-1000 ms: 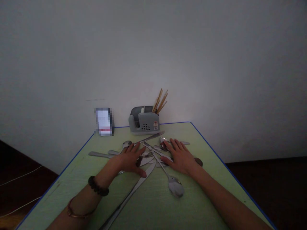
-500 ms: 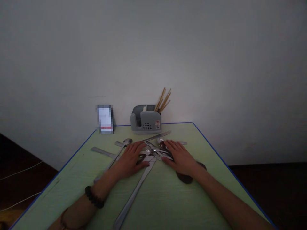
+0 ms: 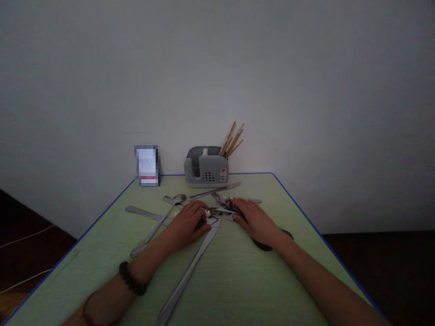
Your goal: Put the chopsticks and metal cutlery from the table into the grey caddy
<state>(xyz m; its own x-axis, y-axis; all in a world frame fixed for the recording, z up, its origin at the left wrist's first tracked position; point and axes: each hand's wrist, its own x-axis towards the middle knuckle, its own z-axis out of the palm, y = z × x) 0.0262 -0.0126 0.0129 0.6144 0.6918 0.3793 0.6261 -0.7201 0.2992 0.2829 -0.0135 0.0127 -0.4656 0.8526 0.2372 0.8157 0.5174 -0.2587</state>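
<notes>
A jumble of metal cutlery lies mid-table between my hands. My left hand (image 3: 188, 224) rests over the left side of the heap, its fingers bent and its thumb apart, gripping nothing visible. On the right side, my right hand (image 3: 253, 217) lies with fingers stretched over several pieces, partly hiding them. A long-handled utensil (image 3: 190, 267) runs from the heap toward the front edge. Left of my left hand are a spoon (image 3: 179, 198) and a flat handle (image 3: 141, 211). A table knife (image 3: 215, 191) lies behind the heap. Dark rounded ends (image 3: 263, 244) show under my right wrist.
A grey cutlery holder (image 3: 212, 170) stands at the back of the green table (image 3: 258, 290), with several chopsticks (image 3: 233, 140) in its right part. A phone-like screen (image 3: 147, 165), blurred out, stands at back left. Behind is a plain wall (image 3: 306, 113).
The knife behind the heap now shows more of its length. My left fingers are more bent, and my right hand has shifted slightly, covering more of the dark rounded ends.
</notes>
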